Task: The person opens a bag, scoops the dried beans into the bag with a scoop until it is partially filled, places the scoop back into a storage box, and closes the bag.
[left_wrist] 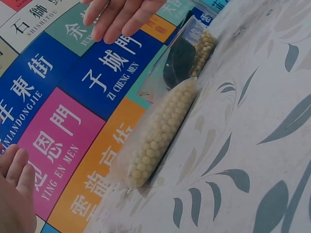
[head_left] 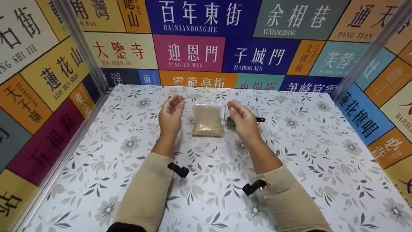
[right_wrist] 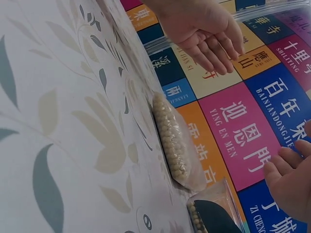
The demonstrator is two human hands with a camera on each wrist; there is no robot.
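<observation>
A clear plastic bag of pale round beans (head_left: 207, 124) stands on the table between my two hands. My left hand (head_left: 170, 112) is held to the left of it, fingers loosely bent, with nothing in the grasp. On the other side, my right hand (head_left: 243, 119) is likewise relaxed and empty, and it partly covers a second clear bag (left_wrist: 206, 44) in the head view. Inside that second bag the left wrist view shows more beans and a dark, rounded piece (left_wrist: 179, 63). A black handle with a hole (head_left: 260, 119) sticks out to the right behind my right hand.
A white cloth with grey leaves and flowers (head_left: 206, 193) covers the table. Panels with coloured street-name signs (head_left: 190, 53) rise behind it and on both sides. Metal posts (head_left: 82, 42) stand at the back corners. Each sleeve carries a small black wrist mount (head_left: 179, 169).
</observation>
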